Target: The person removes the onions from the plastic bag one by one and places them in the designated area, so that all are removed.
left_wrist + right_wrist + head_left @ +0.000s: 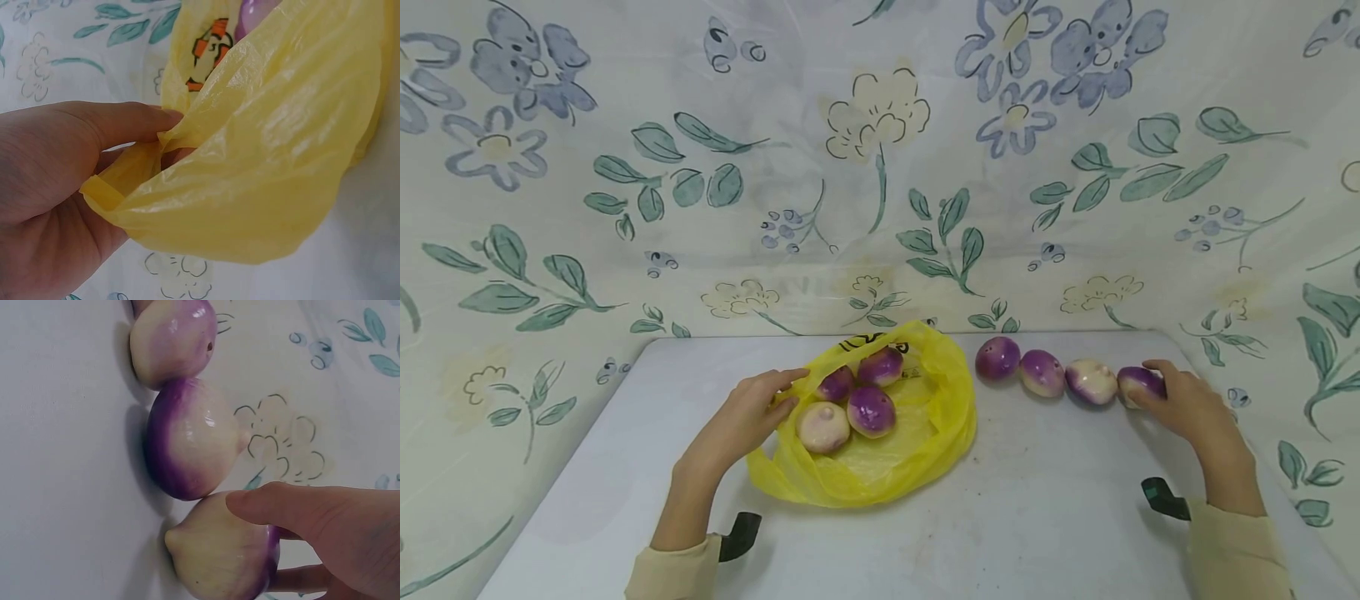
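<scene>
My left hand [747, 419] pinches the left rim of a yellow plastic bag [917, 462]. In the left wrist view, the thumb lies against the thin film [250, 206] and the other fingers are partly hidden behind it. Inside the bag's wide mouth sit several glossy purple-and-white turnips, among them a mostly white turnip [823, 427] and a purple turnip [872, 412]. Off to the right, my right hand [1197, 406] grips the last turnip [1138, 385] of a row, thumb on its pale side in the right wrist view, where its pointed tip [172, 542] faces left.
Beside the bag, a purple turnip [997, 360], a paler turnip [1042, 372] and a white-topped turnip [1091, 382] complete the row along the back of the white table [1022, 517]. A flowered cloth [880, 192] hangs behind the table's far edge.
</scene>
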`<state>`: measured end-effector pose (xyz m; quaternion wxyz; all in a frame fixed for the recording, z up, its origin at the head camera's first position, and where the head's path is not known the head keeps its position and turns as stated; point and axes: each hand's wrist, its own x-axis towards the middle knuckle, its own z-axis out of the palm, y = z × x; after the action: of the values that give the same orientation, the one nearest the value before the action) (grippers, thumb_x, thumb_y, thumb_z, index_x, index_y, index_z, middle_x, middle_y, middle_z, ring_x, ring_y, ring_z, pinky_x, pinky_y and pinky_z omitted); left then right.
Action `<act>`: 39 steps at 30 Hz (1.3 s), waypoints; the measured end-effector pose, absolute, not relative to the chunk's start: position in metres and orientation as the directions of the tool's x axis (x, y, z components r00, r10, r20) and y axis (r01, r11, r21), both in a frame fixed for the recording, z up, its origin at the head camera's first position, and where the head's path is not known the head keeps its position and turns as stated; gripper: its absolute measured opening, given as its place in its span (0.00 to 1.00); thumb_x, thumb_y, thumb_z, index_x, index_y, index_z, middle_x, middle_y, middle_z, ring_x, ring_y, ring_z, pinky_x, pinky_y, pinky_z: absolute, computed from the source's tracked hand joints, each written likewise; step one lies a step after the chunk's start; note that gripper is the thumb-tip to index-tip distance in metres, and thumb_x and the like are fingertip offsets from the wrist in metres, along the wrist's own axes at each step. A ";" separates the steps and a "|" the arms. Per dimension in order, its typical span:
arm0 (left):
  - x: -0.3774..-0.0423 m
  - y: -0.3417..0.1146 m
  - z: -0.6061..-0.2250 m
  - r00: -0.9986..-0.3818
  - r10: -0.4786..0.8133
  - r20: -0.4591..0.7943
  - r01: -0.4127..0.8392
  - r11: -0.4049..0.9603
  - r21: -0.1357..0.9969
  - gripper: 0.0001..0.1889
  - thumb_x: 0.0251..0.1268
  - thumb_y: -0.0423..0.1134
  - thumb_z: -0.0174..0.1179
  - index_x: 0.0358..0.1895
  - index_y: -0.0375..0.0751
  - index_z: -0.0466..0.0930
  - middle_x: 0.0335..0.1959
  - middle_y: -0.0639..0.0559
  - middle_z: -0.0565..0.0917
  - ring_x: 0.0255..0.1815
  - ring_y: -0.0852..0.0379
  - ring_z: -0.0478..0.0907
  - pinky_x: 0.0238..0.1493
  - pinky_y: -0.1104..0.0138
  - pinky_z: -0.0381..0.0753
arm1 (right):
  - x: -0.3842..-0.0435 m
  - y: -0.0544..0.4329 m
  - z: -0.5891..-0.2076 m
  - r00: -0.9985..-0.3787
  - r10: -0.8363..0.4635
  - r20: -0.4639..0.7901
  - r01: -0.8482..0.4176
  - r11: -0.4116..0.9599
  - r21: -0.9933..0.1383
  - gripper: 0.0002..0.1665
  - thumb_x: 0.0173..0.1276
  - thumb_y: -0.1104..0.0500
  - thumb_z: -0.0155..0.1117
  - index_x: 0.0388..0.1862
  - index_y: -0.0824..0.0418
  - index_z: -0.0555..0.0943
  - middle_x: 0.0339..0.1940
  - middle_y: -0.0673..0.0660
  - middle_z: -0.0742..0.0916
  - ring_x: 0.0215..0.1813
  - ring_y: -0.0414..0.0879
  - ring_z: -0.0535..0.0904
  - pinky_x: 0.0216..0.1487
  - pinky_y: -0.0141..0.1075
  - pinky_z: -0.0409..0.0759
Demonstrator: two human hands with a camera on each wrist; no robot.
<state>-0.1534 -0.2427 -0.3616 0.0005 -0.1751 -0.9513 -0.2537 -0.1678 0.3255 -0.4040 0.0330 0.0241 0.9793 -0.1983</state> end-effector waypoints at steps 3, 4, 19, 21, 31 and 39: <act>-0.154 -0.243 -0.362 -0.939 0.331 0.091 0.333 0.810 0.483 0.22 0.68 0.30 0.59 0.64 0.36 0.75 0.58 0.38 0.82 0.51 0.46 0.82 0.52 0.54 0.84 | -0.168 0.325 -0.404 -0.996 0.037 -0.082 0.066 0.920 -0.386 0.44 0.70 0.39 0.57 0.70 0.70 0.61 0.61 0.83 0.71 0.59 0.77 0.69 0.55 0.71 0.69; -0.154 -0.243 -0.362 -0.937 0.336 0.093 0.337 0.808 0.483 0.22 0.68 0.30 0.59 0.64 0.35 0.75 0.58 0.38 0.82 0.51 0.46 0.82 0.52 0.54 0.85 | -0.168 0.325 -0.404 -0.996 0.037 -0.083 0.067 0.920 -0.385 0.44 0.70 0.39 0.57 0.70 0.70 0.61 0.61 0.83 0.71 0.59 0.77 0.68 0.55 0.71 0.69; -0.153 -0.243 -0.363 -0.940 0.327 0.092 0.330 0.815 0.476 0.21 0.68 0.30 0.59 0.64 0.36 0.75 0.59 0.39 0.82 0.53 0.45 0.82 0.53 0.53 0.84 | -0.164 0.322 -0.392 -0.994 0.028 -0.103 0.062 0.936 -0.347 0.46 0.69 0.39 0.59 0.70 0.71 0.60 0.62 0.83 0.70 0.60 0.80 0.66 0.52 0.72 0.71; -0.153 -0.243 -0.363 -0.938 0.333 0.100 0.339 0.812 0.474 0.21 0.68 0.30 0.58 0.64 0.36 0.75 0.58 0.38 0.82 0.50 0.47 0.82 0.51 0.54 0.85 | -0.163 0.322 -0.390 -0.994 0.028 -0.102 0.062 0.936 -0.346 0.47 0.68 0.39 0.60 0.71 0.70 0.59 0.61 0.83 0.70 0.60 0.80 0.66 0.51 0.71 0.72; -0.154 -0.243 -0.363 -0.940 0.329 0.093 0.333 0.817 0.471 0.22 0.68 0.30 0.58 0.64 0.36 0.74 0.56 0.39 0.83 0.44 0.52 0.81 0.48 0.57 0.86 | -0.160 0.318 -0.381 -0.998 0.009 -0.059 0.028 0.942 -0.336 0.45 0.68 0.39 0.60 0.70 0.69 0.61 0.60 0.83 0.72 0.57 0.80 0.69 0.46 0.69 0.74; -0.154 -0.244 -0.362 -0.936 0.338 0.100 0.343 0.811 0.474 0.21 0.68 0.29 0.58 0.64 0.36 0.75 0.55 0.39 0.83 0.40 0.55 0.79 0.45 0.59 0.86 | -0.157 0.312 -0.374 -0.999 0.008 -0.039 0.021 0.942 -0.334 0.45 0.68 0.39 0.61 0.70 0.69 0.61 0.60 0.82 0.71 0.59 0.80 0.67 0.49 0.71 0.71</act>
<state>-0.1537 -0.2437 -0.3620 0.0055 -0.1789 -0.9516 -0.2499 -0.1567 0.3124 -0.3741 0.0186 0.0073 0.9853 -0.1694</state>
